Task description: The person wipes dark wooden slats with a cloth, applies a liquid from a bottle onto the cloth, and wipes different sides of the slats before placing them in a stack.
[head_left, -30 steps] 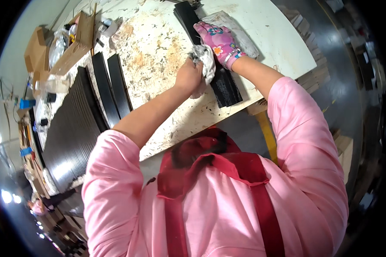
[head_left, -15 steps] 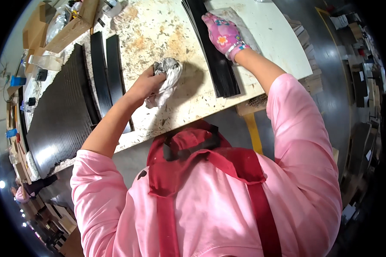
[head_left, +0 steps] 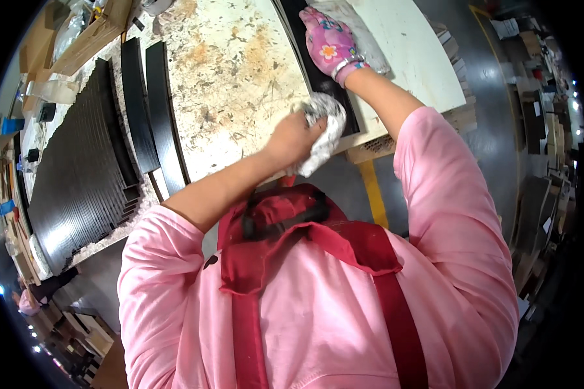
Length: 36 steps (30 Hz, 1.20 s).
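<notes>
My bare left hand (head_left: 292, 139) is closed around a crumpled white rag (head_left: 331, 129) with dark smudges. The rag covers part of the near end of some long black slats (head_left: 318, 74), by the table's front edge. Farther up the same slats, my right hand (head_left: 331, 45), in a pink flowered glove, grips them with its fingers bent over their left side. Its fingertips are partly hidden. Just right of the glove lies a greyish-white cloth or plastic bundle (head_left: 363, 39).
The white worktable (head_left: 233, 84) is stained and speckled. To the left lie two separate black slats (head_left: 136, 104) and a wide row of many black slats (head_left: 78, 168). A cardboard box (head_left: 91, 55) stands at the far left. Stacked boards (head_left: 457, 61) sit beyond the table's right edge.
My left hand has carried the rag rightward from over the bare tabletop to the near end of the black slats. My right hand stays on the slats, and the view has shifted slightly.
</notes>
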Each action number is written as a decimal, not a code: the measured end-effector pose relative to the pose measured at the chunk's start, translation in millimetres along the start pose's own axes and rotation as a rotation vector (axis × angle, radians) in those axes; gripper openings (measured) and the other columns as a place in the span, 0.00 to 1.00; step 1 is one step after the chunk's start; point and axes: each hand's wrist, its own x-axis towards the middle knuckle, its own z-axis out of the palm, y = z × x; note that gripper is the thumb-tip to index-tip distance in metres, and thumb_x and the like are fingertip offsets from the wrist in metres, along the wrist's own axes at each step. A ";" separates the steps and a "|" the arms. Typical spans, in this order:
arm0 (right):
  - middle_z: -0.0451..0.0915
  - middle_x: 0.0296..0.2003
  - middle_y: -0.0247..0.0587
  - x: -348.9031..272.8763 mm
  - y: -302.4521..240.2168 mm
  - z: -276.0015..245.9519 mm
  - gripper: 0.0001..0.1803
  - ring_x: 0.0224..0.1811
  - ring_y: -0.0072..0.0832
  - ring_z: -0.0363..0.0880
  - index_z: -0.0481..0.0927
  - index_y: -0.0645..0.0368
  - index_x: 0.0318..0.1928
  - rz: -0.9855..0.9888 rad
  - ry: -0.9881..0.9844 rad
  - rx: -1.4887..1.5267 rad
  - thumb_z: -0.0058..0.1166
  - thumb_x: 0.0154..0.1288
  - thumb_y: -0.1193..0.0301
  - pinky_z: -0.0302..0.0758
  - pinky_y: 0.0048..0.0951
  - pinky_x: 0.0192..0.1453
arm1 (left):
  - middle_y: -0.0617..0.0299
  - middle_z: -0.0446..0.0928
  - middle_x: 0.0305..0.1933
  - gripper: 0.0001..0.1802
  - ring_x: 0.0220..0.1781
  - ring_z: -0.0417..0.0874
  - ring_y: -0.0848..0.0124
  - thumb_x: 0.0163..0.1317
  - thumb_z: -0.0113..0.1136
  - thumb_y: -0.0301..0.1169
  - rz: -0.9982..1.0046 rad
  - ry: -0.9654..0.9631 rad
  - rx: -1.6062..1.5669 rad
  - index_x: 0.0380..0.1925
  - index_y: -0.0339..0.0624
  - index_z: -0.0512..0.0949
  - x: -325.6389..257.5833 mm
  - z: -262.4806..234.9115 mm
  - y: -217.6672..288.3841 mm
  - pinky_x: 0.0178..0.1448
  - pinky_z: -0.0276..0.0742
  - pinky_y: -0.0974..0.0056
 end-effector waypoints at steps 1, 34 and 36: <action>0.69 0.60 0.39 -1.1 -1.8 -1.2 0.21 0.60 0.38 0.70 0.69 0.50 0.59 -0.030 0.018 -0.011 0.41 0.64 0.70 0.62 0.44 0.63 | 0.32 0.76 0.31 0.33 0.38 0.79 0.41 0.59 0.52 0.53 -0.045 -0.056 -0.002 0.34 0.23 0.73 -8.4 -0.3 4.8 0.45 0.74 0.49; 0.71 0.56 0.52 12.7 -5.4 -16.8 0.20 0.61 0.44 0.67 0.71 0.62 0.56 -0.188 -0.059 0.060 0.38 0.64 0.78 0.62 0.36 0.67 | 0.45 0.77 0.36 0.22 0.39 0.79 0.48 0.57 0.55 0.41 0.371 -0.201 -0.042 0.48 0.41 0.67 -31.0 -27.2 1.8 0.41 0.74 0.51; 0.70 0.57 0.53 9.4 -5.3 -19.9 0.20 0.62 0.44 0.67 0.70 0.62 0.57 -0.189 -0.071 0.087 0.37 0.64 0.78 0.61 0.36 0.68 | 0.42 0.77 0.35 0.26 0.40 0.78 0.46 0.59 0.54 0.43 0.392 -0.205 -0.128 0.51 0.36 0.65 -52.3 -34.6 -7.6 0.42 0.74 0.50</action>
